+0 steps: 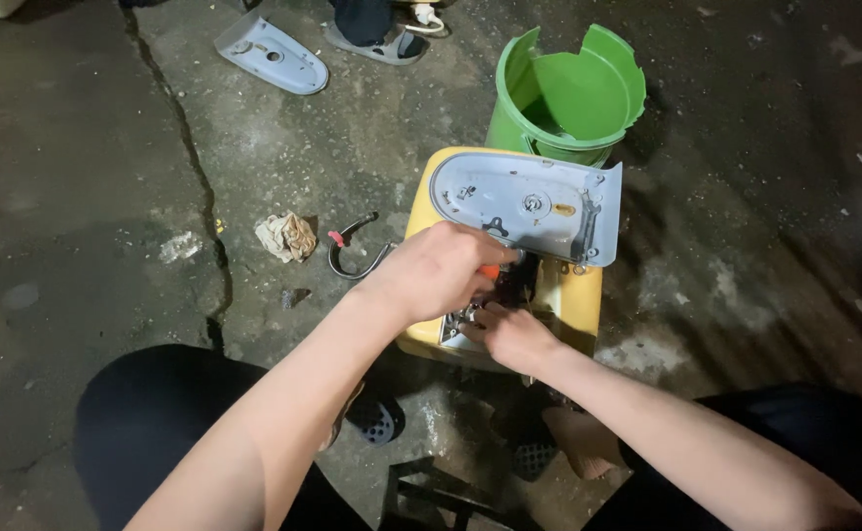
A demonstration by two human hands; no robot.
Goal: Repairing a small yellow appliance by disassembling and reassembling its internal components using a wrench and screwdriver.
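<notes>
A yellow stool-like box (576, 295) stands on the concrete floor between my knees. A pale grey plastic cover (529, 205) lies on its top, underside up, with a screw boss and a metal clip showing. My left hand (436, 270) is closed around an orange-handled tool (491, 271), mostly hidden by the fingers, at the near edge of the cover. My right hand (509, 334) rests just below it, fingers curled on small dark and metal parts (509, 290) on the box. What exactly those parts are stays unclear.
A broken green plastic bucket (568, 93) stands behind the box. A second grey cover (271, 54) lies at top left, near another person's sandalled foot (377, 39). A crumpled rag (287, 236) and a curved hook-shaped metal piece (352, 254) lie left. A crack (200, 187) runs through the floor.
</notes>
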